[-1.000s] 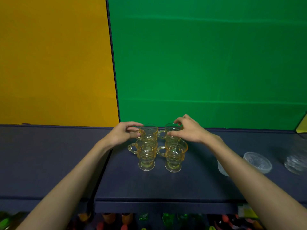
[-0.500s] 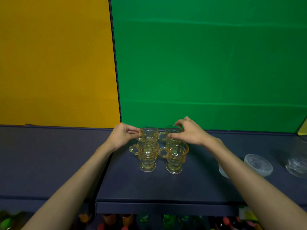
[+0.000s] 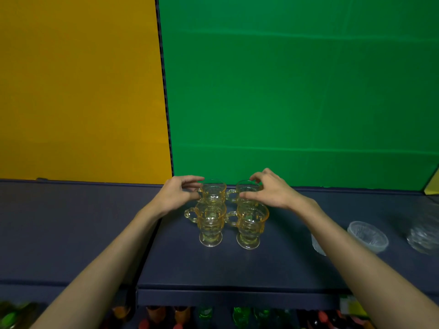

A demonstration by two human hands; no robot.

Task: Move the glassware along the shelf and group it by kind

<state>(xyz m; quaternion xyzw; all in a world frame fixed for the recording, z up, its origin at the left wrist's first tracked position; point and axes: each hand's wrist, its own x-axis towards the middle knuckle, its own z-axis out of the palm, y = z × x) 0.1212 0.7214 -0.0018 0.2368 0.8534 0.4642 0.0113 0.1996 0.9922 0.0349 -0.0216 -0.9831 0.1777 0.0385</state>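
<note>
Amber glass mugs stand in a two-by-two cluster on the dark blue shelf (image 3: 261,269): back-left mug (image 3: 213,189), back-right mug (image 3: 247,188), front-left mug (image 3: 210,224), front-right mug (image 3: 250,225). Left hand (image 3: 177,195) has curled fingers at the back-left mug, right hand (image 3: 270,189) at the back-right mug; firm grip cannot be told. Clear glass bowl (image 3: 368,236) sits well apart at right.

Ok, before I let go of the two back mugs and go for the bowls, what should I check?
1. Four amber mugs grouped in a square: ok; back left mug, back right mug, front pair.
2. Mugs upright: ok.
3. Left hand released: cannot tell.
4. Right hand released: not ok, fingers curl round the mug.
5. Clear bowls together on the shelf: ok.
</note>
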